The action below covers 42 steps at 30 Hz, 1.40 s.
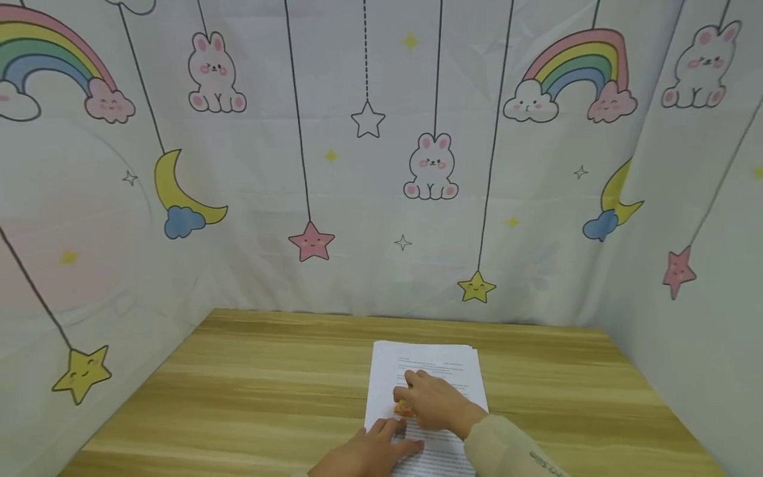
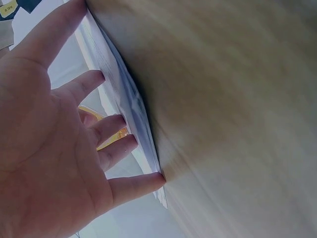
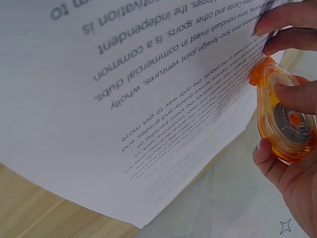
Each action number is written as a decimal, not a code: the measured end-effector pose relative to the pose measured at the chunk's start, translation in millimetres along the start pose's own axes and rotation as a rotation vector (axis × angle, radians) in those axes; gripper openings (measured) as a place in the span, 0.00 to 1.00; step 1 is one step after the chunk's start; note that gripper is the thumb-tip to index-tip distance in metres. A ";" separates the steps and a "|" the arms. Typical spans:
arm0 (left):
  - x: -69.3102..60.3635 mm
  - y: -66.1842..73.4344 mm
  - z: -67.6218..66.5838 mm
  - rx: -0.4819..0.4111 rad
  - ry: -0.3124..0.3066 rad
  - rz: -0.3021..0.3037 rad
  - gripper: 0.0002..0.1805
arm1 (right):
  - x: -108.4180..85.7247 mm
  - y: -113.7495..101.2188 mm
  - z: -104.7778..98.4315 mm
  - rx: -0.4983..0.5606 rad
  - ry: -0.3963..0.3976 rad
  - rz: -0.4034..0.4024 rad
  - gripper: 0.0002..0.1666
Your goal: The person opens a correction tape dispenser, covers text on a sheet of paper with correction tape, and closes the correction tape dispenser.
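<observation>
A stack of printed paper (image 1: pixel 381 371) lies on the wooden table. My right hand (image 1: pixel 438 401) grips an orange, see-through correction tape (image 3: pixel 285 119), its tip down at the printed lines of the top sheet. In the right wrist view, the thumb presses on its side and its round inner reel shows. Lower on the same sheet rests my left hand (image 1: pixel 369 456), fingers spread and holding nothing. The left wrist view shows its palm (image 2: pixel 54 144), with fingertips at the stack's edge and a bit of the orange case behind the fingers.
The wood-grain table (image 1: pixel 268 384) extends to both sides of the stack. White curtains (image 1: pixel 357 278) printed with stars, rabbits and rainbows enclose it at the back and sides.
</observation>
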<state>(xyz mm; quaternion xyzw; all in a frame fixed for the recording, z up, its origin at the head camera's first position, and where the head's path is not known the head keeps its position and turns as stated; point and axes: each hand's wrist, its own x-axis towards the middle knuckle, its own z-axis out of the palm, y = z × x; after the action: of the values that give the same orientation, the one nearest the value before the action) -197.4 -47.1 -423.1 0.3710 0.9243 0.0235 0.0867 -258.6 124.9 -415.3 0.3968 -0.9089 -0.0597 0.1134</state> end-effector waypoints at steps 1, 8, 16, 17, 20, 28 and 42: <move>-0.1 0.2 -0.5 0.000 -0.001 0.001 0.36 | -0.3 0.3 -0.7 0.002 0.001 0.001 0.11; 1.6 -0.5 0.6 0.015 0.009 0.021 0.35 | -2.4 2.2 -1.2 -0.005 0.009 -0.006 0.12; 2.3 1.6 1.0 0.020 0.005 -0.009 0.35 | -6.5 6.0 -3.0 0.011 0.005 -0.009 0.14; 2.0 1.7 0.9 0.025 0.010 -0.009 0.35 | -7.0 6.6 -2.5 0.008 0.010 -0.010 0.14; 1.9 1.4 1.1 0.040 0.019 -0.003 0.35 | -8.4 7.8 -1.3 0.007 0.021 -0.013 0.14; 3.5 1.2 2.2 0.052 0.017 -0.005 0.34 | -10.9 10.3 1.9 0.010 0.054 -0.029 0.11; 3.8 2.3 -1.6 0.025 -0.022 -0.037 0.35 | -19.1 19.1 2.7 0.168 0.146 0.009 0.11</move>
<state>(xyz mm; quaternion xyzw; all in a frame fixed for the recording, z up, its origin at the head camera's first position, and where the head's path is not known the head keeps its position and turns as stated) -198.7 -42.8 -421.8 0.3550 0.9302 0.0060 0.0927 -260.3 151.9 -417.2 0.4042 -0.9018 0.0464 0.1458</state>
